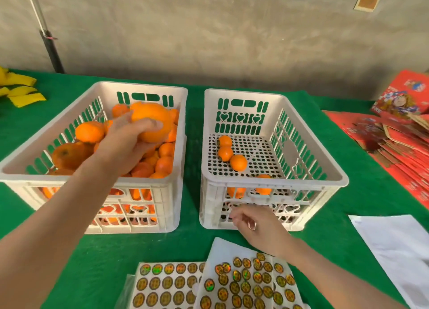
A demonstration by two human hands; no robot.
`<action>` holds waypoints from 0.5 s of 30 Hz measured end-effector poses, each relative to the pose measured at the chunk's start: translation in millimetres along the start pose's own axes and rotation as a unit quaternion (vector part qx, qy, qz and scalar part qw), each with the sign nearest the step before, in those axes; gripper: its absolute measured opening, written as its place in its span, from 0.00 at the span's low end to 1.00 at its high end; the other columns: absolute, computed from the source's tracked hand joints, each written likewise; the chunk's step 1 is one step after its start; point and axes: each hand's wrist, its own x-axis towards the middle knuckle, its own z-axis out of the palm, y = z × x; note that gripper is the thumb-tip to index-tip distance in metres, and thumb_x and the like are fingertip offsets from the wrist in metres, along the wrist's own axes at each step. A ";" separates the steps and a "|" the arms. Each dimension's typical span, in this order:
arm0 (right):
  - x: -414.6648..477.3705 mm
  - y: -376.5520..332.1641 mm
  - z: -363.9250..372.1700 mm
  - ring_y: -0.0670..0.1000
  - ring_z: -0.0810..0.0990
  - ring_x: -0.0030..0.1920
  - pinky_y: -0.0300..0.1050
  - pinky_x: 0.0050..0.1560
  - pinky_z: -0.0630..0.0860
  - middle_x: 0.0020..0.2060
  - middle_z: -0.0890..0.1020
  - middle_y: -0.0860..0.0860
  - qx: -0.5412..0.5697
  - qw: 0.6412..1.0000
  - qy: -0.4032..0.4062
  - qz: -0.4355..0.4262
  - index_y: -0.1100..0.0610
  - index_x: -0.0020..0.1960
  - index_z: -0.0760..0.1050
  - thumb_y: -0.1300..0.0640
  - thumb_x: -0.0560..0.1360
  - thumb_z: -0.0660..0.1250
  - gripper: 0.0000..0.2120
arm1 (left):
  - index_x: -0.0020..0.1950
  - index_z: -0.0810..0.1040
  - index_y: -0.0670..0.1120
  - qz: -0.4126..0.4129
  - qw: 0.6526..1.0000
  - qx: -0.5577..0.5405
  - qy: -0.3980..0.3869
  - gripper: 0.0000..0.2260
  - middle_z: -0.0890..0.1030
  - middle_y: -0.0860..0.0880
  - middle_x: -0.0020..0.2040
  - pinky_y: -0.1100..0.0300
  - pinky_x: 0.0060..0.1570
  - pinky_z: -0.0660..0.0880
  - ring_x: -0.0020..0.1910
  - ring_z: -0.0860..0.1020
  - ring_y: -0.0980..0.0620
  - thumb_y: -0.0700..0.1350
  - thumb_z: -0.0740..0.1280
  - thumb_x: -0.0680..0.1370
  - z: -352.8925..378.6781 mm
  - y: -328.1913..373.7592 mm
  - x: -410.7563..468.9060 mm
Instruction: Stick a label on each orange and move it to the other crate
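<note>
Grey concrete wall (209, 30), rough and stained, fills twelve o'clock. A black pole (50, 49) stands against it at ten.

Green felt cloth (192, 243) covers the table as far as the view shows.

White slotted source crate (148, 183) sits at eleven o'clock, heaped with oranges.

White destination crate (290, 183) sits at one o'clock, just beside the first, with a strip of cloth between them. A few oranges (238, 162) lie on its perforated floor.

Red printed cartons (394, 141) are stacked flat at three o'clock.

White paper (394, 246) lies at four o'clock.

Label sheets (246, 283), two and overlapping, lie at six o'clock with round holographic stickers in rows.

Yellow pieces (21, 90) lie at ten o'clock; what they are cannot be told.

Left hand (125, 144) is over the source crate, fingers and thumb curled round one large orange (153, 123) held above the heap.

Right hand (257, 227) is low before the destination crate's near wall, fingers curled with the tips drawn together. A small glint shows among them; whether it is a label cannot be told.

Handling note, as a judgement: the step in hand is bringing fruit and sticker together.
- Turn a smooth, bare patch of peel toward the right hand.
- Press the sticker flat from its centre so the edges do not lift.
- Set the orange down in the one o'clock crate; dropping it risks bruising it or knocking the neighbours.
</note>
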 end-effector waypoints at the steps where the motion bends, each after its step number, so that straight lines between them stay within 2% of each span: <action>1: -11.3 13.9 4.2 0.39 0.76 0.39 0.27 0.39 0.69 0.41 0.81 0.47 -0.015 0.996 -0.055 0.061 0.58 0.51 0.80 0.61 0.77 0.64 0.07 | 0.61 0.74 0.51 0.001 1.000 -0.003 -0.022 0.27 0.79 0.49 0.57 0.51 0.51 0.78 0.56 0.79 0.48 0.41 0.75 0.64 8.6 -1.7 -16.6; 3: -28.8 41.0 8.5 0.47 0.79 0.51 0.29 0.51 0.71 0.54 0.82 0.51 -0.065 0.969 -0.145 0.187 0.57 0.59 0.78 0.59 0.79 0.61 0.11 | 0.56 0.76 0.51 0.001 0.998 -0.016 -0.059 0.25 0.82 0.51 0.53 0.57 0.46 0.78 0.53 0.81 0.49 0.38 0.75 0.62 24.9 -9.0 -48.7; 4: -35.1 51.5 8.8 0.49 0.78 0.57 0.33 0.58 0.71 0.60 0.79 0.52 -0.089 0.952 -0.169 0.237 0.57 0.62 0.76 0.59 0.80 0.60 0.13 | 0.56 0.76 0.51 -0.001 0.997 -0.026 -0.078 0.25 0.83 0.52 0.51 0.59 0.45 0.79 0.52 0.82 0.51 0.37 0.74 0.61 31.1 -15.2 -62.3; 6: -42.7 64.0 9.1 0.51 0.73 0.65 0.41 0.66 0.67 0.66 0.75 0.53 -0.125 0.928 -0.203 0.288 0.58 0.65 0.75 0.59 0.81 0.56 0.15 | 0.59 0.75 0.49 -0.021 0.994 -0.044 -0.095 0.29 0.83 0.50 0.51 0.58 0.46 0.79 0.52 0.82 0.50 0.38 0.74 0.59 42.3 -29.0 -85.8; 9: -47.6 68.9 10.3 0.53 0.73 0.66 0.42 0.66 0.66 0.65 0.76 0.55 -0.137 0.907 -0.248 0.311 0.62 0.63 0.76 0.61 0.81 0.53 0.17 | 0.65 0.72 0.45 -0.086 0.988 -0.072 -0.102 0.40 0.80 0.41 0.58 0.49 0.51 0.79 0.56 0.80 0.40 0.41 0.79 0.54 52.2 -51.9 -107.7; 12: -49.3 67.3 10.7 0.51 0.71 0.67 0.42 0.67 0.65 0.67 0.73 0.53 -0.135 0.899 -0.270 0.319 0.60 0.66 0.74 0.63 0.79 0.55 0.18 | 0.63 0.72 0.45 -0.135 0.982 -0.100 -0.091 0.34 0.79 0.39 0.59 0.50 0.49 0.81 0.55 0.80 0.38 0.38 0.78 0.58 55.4 -73.9 -120.0; 15: -49.4 65.4 9.9 0.50 0.74 0.64 0.41 0.64 0.68 0.64 0.77 0.52 -0.121 0.900 -0.273 0.316 0.57 0.63 0.77 0.61 0.77 0.61 0.16 | 0.63 0.73 0.41 -0.178 0.975 -0.103 -0.081 0.36 0.80 0.39 0.59 0.50 0.53 0.79 0.57 0.80 0.40 0.42 0.78 0.56 57.4 -95.9 -128.7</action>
